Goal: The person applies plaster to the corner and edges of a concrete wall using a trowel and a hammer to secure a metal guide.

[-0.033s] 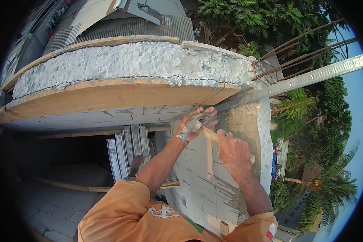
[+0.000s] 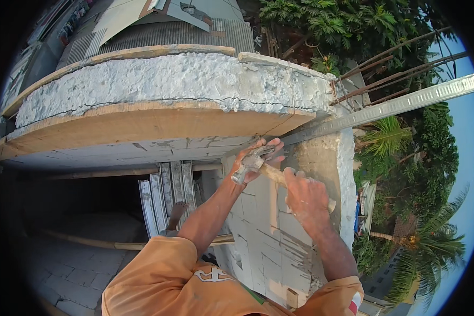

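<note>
— Anything shifted up there?

— Not that I can tell. My right hand [image 2: 306, 199] has its fingers wrapped round the pale wooden handle of the steel-headed hammer [image 2: 250, 162].

— And your left?

— My left hand [image 2: 259, 154] curls over the head, just below the long grey metal rail [image 2: 384, 109], against the plastered column [image 2: 321, 158].

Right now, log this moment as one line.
right hand: grips wooden-handled hammer | left hand: on hammer head by long grey metal strip | site: white block wall under rough concrete beam

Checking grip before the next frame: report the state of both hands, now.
Left hand: pressed against the wall under the metal strip, beside the hammer head.
Right hand: closed on the hammer's handle.
</note>
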A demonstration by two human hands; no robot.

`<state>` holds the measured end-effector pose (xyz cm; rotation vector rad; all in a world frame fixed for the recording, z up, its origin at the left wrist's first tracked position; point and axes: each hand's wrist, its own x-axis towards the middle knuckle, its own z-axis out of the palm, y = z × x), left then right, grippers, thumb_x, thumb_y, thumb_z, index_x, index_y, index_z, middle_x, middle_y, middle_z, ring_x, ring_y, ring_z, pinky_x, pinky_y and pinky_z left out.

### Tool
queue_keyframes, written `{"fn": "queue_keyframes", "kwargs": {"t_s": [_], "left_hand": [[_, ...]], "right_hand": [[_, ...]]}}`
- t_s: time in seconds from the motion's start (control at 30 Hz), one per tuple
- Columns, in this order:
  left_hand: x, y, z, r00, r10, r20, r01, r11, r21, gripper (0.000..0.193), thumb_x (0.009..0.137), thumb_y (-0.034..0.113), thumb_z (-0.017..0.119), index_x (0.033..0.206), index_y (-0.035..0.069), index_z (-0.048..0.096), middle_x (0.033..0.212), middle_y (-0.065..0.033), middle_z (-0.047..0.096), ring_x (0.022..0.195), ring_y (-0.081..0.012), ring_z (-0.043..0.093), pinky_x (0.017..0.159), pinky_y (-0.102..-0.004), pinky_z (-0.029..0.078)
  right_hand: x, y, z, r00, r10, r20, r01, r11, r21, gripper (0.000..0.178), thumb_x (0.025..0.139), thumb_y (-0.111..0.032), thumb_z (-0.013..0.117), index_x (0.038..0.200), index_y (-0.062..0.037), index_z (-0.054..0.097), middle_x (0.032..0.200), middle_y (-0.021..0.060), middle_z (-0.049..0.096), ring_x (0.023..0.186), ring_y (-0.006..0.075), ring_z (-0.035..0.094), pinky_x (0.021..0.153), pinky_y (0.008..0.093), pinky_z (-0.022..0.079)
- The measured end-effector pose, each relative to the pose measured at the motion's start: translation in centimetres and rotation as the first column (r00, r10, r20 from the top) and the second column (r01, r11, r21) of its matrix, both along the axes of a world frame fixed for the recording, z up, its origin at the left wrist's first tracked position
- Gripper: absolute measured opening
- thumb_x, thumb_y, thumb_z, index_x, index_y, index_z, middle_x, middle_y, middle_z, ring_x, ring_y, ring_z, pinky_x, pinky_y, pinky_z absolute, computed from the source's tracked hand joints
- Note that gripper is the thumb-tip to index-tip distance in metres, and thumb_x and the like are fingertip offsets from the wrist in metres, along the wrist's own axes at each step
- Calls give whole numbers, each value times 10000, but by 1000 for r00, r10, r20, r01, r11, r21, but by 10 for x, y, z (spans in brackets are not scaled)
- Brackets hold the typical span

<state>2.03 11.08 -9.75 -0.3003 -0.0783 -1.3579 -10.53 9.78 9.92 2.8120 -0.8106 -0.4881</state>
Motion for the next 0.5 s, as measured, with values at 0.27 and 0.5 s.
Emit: {"fn": "queue_keyframes", "kwargs": {"t_s": [0.27,0.5], "left_hand": [[25,11,-32,952,-110,285,87,992,90,224,933,266,616,1052,87,678,1253,-220,620,1299,-367,492,1117,-601,345],[2,2,0,1000,-15,13,15,1000,22,211,959,262,589,1068,109,685,1305,-178,596,1375,-345,398,1147,-622,281]], "right_hand": [[-10,74,-101,873,-390,293,326,913,246,286,784,-76,675,1005,-47,497,834,186,650,743,387,687,651,471,562],[-1,18,-5,997,-47,69,47,999,2,196,811,-72,655,967,-52,538,771,128,658,667,352,692,610,423,567]]}}
